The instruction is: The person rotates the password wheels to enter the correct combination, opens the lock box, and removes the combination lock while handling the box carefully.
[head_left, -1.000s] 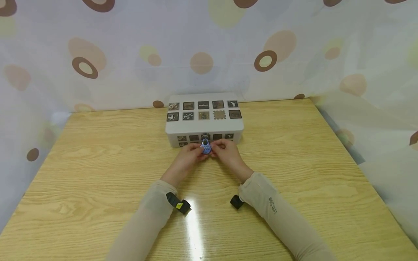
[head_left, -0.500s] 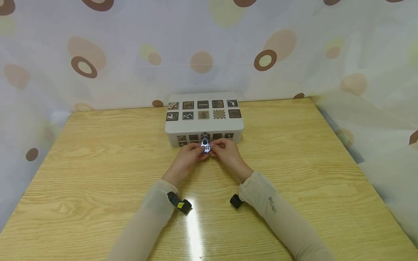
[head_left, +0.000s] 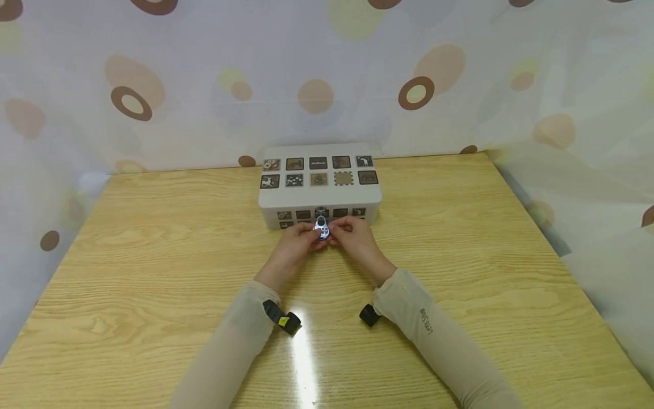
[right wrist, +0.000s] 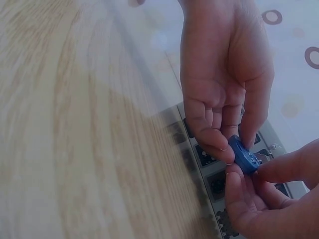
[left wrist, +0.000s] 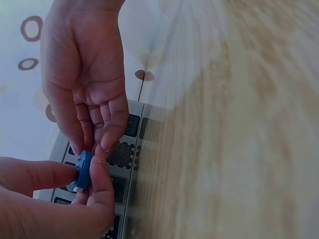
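Observation:
A small blue combination padlock (head_left: 322, 230) is at the front of a white box (head_left: 319, 196), its shackle up at the metal clasp (head_left: 321, 210). My left hand (head_left: 290, 250) pinches the lock's left side, with the thumb on its face and fingers beneath. From the other side, my right hand (head_left: 361, 247) pinches the right edge between thumb and fingers. In the left wrist view, the blue lock body (left wrist: 82, 170) sits between the fingertips of both hands. White dial marks show on the padlock (right wrist: 245, 155) in the right wrist view; fingers partly hide it.
The lidded box, covered in small dark picture squares, stands near the back edge of the wooden table (head_left: 153, 255). Behind it hangs a pale curtain (head_left: 276, 74) with brown and yellow circles. Black wrist straps (head_left: 282, 318) sit over the sleeves.
The padlock's face has turned from plain blue to a bright, pale reflection, as if tilted slightly. Both hands stay in nearly the same place on it.

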The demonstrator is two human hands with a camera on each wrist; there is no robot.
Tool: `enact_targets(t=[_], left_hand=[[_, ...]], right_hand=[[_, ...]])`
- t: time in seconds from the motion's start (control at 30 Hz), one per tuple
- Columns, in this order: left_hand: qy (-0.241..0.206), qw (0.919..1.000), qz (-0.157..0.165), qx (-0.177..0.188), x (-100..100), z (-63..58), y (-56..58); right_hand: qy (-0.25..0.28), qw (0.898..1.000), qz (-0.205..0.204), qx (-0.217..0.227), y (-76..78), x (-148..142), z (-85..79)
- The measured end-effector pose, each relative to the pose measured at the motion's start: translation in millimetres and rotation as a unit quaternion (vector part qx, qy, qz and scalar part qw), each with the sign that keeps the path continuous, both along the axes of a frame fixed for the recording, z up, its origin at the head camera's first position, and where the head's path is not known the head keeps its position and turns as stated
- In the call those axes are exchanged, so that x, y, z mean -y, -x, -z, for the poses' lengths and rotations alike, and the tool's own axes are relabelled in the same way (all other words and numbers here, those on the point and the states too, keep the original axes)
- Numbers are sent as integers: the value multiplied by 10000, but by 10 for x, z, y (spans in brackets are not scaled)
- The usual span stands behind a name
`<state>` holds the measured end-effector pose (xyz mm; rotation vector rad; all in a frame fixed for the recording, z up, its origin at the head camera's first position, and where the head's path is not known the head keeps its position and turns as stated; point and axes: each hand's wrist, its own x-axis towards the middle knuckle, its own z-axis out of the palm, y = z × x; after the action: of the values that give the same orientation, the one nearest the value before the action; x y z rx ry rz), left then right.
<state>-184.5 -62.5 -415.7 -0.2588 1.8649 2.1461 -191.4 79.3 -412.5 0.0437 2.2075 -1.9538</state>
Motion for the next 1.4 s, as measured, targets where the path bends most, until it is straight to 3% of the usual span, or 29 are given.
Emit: enact_targets(t=[0.57, 0.73, 1.03, 1.4], left_hand=[[-126, 9998, 86, 144, 30, -32, -30], [-512, 9986, -14, 127, 48, -26, -22], [-439, 9988, -27, 192, 38, -43, -20], [-604, 9980, -162, 92, 29, -42, -24]], right_hand=[[-36, 10000, -29, 77, -2, 6, -18], [-96, 9995, -186, 229, 30, 10, -6], [-424, 9947, -800, 479, 74, -20, 19], [-248, 9922, -1052, 619, 108, 4, 45]])
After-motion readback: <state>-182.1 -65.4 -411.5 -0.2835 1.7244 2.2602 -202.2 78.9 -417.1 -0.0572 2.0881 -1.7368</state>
